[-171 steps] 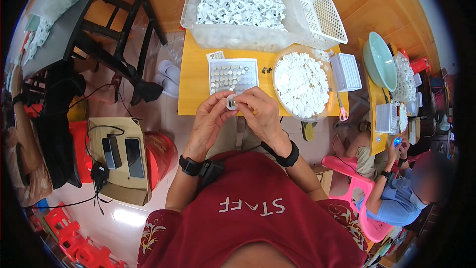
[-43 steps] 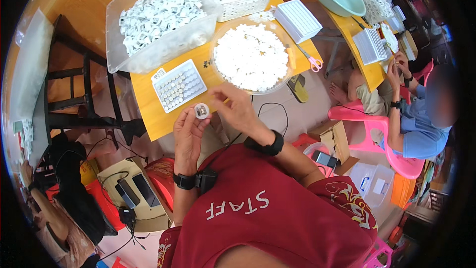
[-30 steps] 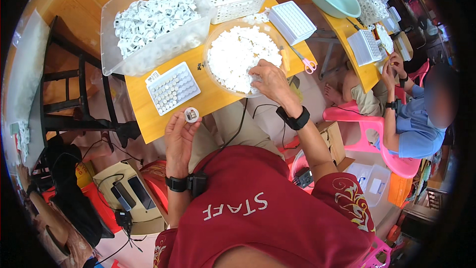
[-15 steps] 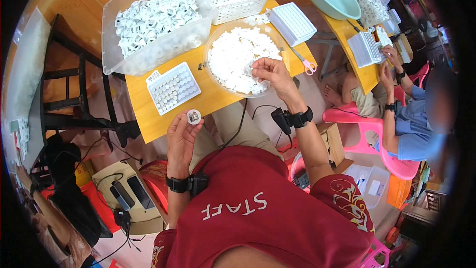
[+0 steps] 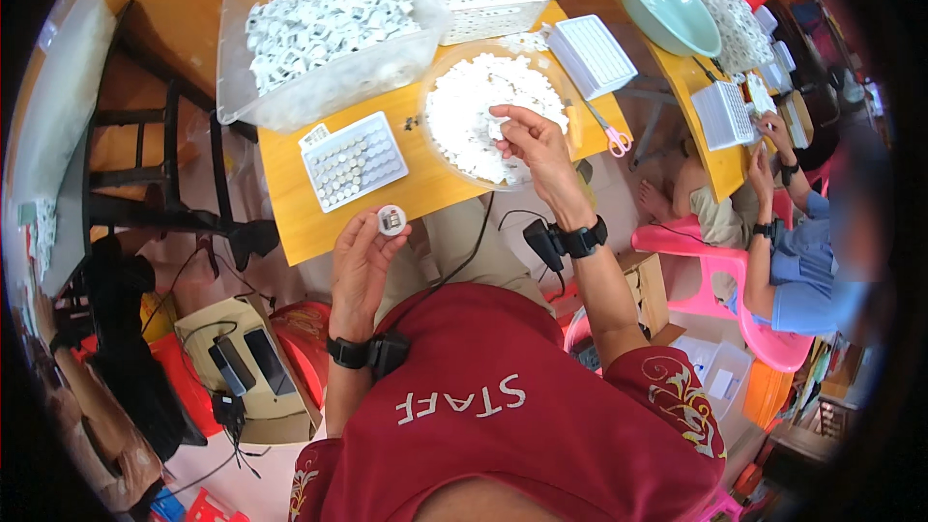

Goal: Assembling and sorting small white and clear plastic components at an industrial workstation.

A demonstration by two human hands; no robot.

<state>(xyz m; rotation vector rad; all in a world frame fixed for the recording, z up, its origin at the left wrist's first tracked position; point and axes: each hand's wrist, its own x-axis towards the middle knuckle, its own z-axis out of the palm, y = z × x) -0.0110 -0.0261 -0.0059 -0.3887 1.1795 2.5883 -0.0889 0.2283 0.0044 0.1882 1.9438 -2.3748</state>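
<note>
My left hand (image 5: 360, 266) pinches a small white ring-shaped part (image 5: 391, 220) at the fingertips, just off the counter's (image 5: 290, 222) near edge. My right hand (image 5: 527, 135) hangs over the round bowl of white pieces (image 5: 464, 111), fingers curled on one, I judge. I'd lift a single piece, carry it low, and hold the ring level beside the filled tray (image 5: 353, 160).

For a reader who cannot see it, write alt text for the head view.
A person's left hand holds a small round white part near the yellow table edge, while the right hand pinches in a bowl of white pieces. A white grid tray lies between.
</note>
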